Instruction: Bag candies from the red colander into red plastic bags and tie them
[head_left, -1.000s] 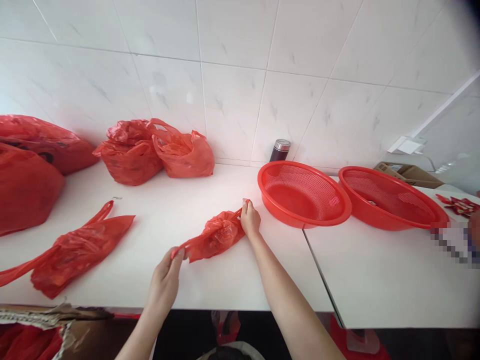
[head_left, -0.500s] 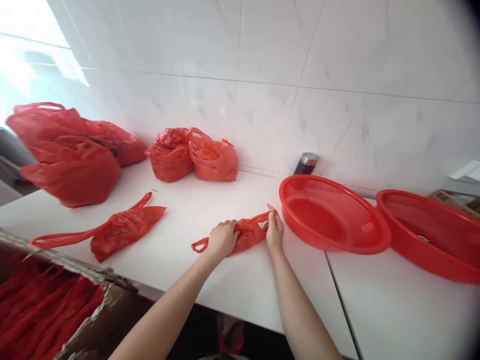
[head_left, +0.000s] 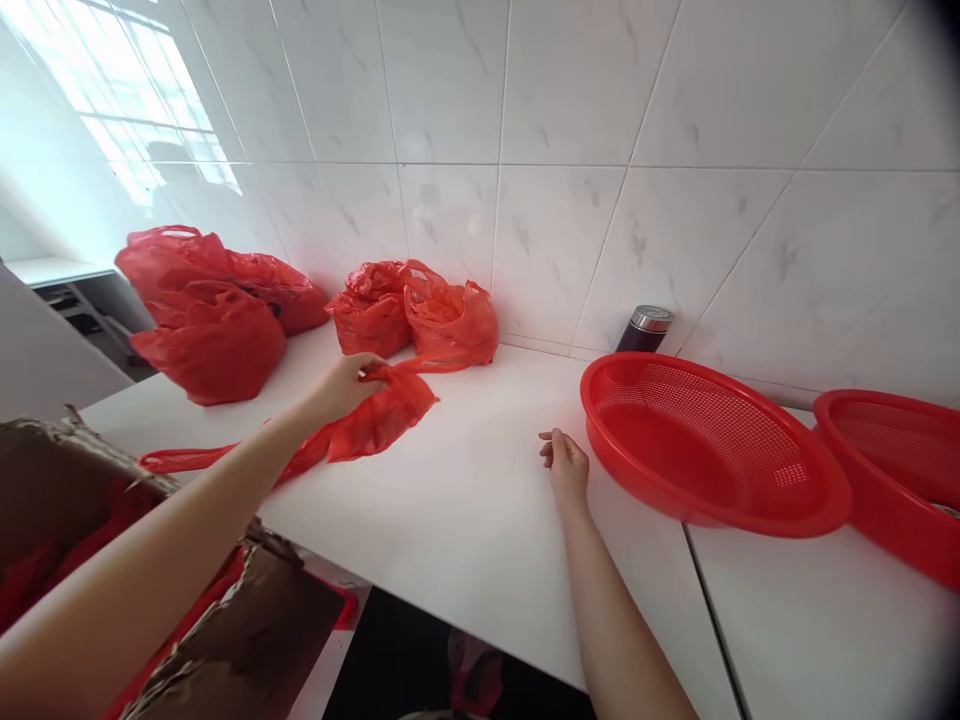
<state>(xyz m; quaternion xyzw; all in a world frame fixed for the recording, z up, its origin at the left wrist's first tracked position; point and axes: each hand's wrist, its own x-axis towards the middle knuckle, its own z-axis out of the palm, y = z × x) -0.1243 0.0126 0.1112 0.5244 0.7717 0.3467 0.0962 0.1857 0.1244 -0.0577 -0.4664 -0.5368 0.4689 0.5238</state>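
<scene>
On the left, my left hand [head_left: 349,388] is closed on a flat red plastic bag [head_left: 384,418], whose handle trails to the right. A second red plastic bag [head_left: 184,460] lies under and behind my left forearm, mostly hidden, with its long handle showing. My right hand [head_left: 568,466] rests over the white table [head_left: 480,520], close to the left rim of a red plastic colander [head_left: 600,440]. Its fingers are loosely bent and apart, with nothing in them.
Full red bags stand along the tiled wall, a large group [head_left: 217,345] at left and two smaller ones [head_left: 454,325] nearer the middle. A dark flask [head_left: 643,330] is behind the colander. Another red basin [head_left: 885,480] sits at right. An open cardboard box [head_left: 247,620] holds red bags, lower left.
My left hand has carried the red bag from the middle of the table to the left, above the other bag. My right hand has let go of it. The view has shifted slightly.
</scene>
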